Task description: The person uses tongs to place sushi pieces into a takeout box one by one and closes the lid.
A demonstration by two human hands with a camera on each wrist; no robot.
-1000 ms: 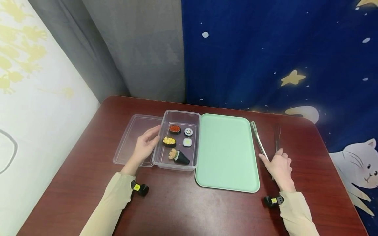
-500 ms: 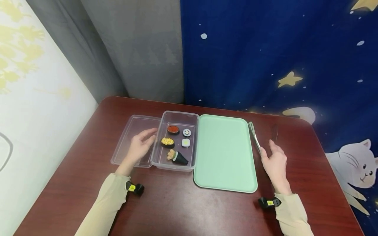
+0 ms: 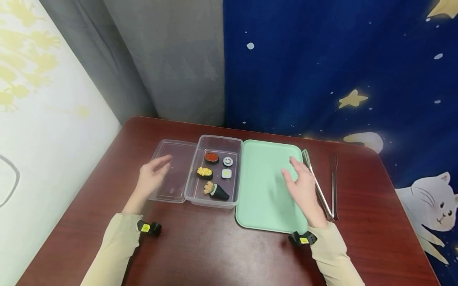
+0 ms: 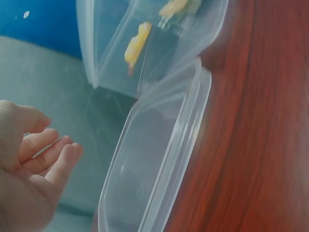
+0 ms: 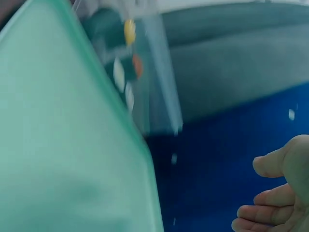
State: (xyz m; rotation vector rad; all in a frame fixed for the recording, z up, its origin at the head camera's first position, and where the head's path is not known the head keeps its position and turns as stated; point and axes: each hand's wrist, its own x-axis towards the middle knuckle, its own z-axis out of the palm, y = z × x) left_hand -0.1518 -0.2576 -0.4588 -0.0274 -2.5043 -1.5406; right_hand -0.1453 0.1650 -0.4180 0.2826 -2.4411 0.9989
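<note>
My left hand hovers over the clear plastic lid with relaxed fingers, holding nothing. Above the right part of the green tray is my right hand, its fingers loosely extended and nothing in them. Between the hands stands a clear plastic box with several toy sushi pieces inside: a red roe piece, a yellow-topped piece, a black cone-shaped hand roll and two small rolls. Metal tongs lie spread on the table, right of the tray.
The box sits against the tray's left edge and overlaps the lid's right side. A dark red wooden table carries everything. Grey curtain and blue star-patterned curtain hang behind it, with a white wall on the left.
My right hand has let go of the tongs and moved left over the tray. My left hand has drawn away from the box's left side, leftward over the lid.
</note>
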